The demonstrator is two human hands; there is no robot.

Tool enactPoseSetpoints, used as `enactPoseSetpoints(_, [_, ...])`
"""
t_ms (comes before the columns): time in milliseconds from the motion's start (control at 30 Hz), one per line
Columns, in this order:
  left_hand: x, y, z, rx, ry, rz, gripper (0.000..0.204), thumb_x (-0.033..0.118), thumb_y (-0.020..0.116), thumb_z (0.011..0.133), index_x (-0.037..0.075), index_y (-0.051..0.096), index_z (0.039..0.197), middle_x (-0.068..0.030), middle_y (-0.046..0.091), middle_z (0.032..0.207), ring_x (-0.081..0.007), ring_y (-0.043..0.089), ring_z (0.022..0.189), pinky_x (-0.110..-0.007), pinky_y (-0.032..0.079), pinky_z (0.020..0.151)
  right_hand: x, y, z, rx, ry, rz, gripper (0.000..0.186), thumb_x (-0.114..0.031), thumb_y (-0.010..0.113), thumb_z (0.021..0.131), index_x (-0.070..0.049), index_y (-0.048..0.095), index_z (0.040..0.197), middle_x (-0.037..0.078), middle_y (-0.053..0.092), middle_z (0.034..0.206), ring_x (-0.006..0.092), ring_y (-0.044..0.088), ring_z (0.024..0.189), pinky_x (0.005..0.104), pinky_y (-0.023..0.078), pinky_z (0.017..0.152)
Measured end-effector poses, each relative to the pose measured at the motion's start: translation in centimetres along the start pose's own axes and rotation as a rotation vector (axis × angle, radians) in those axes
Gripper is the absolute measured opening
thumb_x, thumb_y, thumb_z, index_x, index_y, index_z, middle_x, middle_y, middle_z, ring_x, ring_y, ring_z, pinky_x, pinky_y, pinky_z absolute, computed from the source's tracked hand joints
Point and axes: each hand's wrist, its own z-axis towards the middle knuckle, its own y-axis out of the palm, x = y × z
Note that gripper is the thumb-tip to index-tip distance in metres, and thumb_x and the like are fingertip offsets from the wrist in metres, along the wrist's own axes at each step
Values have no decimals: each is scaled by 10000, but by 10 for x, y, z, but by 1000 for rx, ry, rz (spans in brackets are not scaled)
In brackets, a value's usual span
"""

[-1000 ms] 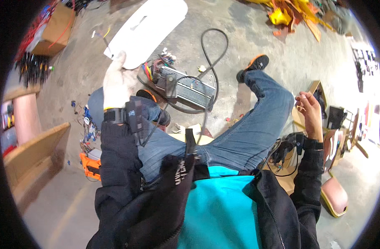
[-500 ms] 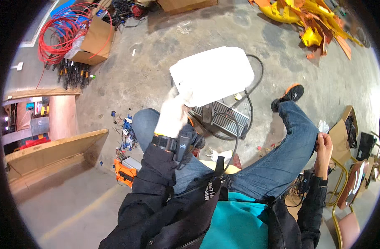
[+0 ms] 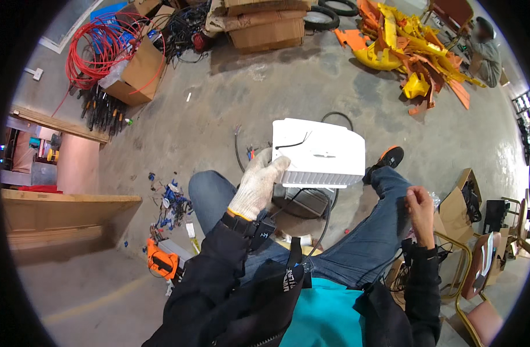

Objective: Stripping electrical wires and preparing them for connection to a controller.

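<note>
In a white knit glove, my left hand point(image 3: 257, 184) grips the left end of a white plastic housing point(image 3: 328, 141). The housing is tilted, with a ribbed side facing me and thin black wires point(image 3: 301, 140) lying on its upper face. Below it, a grey finned metal unit point(image 3: 310, 203) sits on the floor between my legs, partly covered by the housing. A thick black cable point(image 3: 324, 228) runs from there toward my lap. Raised beside my right knee, my bare right hand point(image 3: 420, 213) is curled closed; whether anything is inside is hidden.
An orange tool point(image 3: 161, 260) and blue scraps point(image 3: 173, 202) lie at left. Red cable coils point(image 3: 83, 55) and a cardboard box point(image 3: 139, 75) stand far left. Yellow and orange plastic pieces point(image 3: 401, 49) are piled far right, near another person point(image 3: 485, 58). A chair point(image 3: 486, 260) stands right.
My left hand has moved right and tipped the white housing, so its ribbed side and wires now show. My right hand has come off the knee and curled. The view has shifted.
</note>
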Motion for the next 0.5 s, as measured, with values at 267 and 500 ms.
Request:
enactPoseSetpoints(267, [1,20,-17,-125,21,-156,442,184,583,1014,-94,537,1355,-138,657,1224,-180,625,1062,-310,497,945,-51,57,5,-295,93,409,485,-425,513,1085,-15,592,1332,38,684,1083,117,631,944,258,523,825])
enactPoseSetpoints(500, [-2,14,-29,-62,143,15,535,154,602,984,-99,458,1433,-183,629,1315,-238,600,1203,-336,449,1047,-76,55,-15,-357,31,516,335,-211,694,999,-20,621,1265,-27,671,1011,41,561,804,204,443,719])
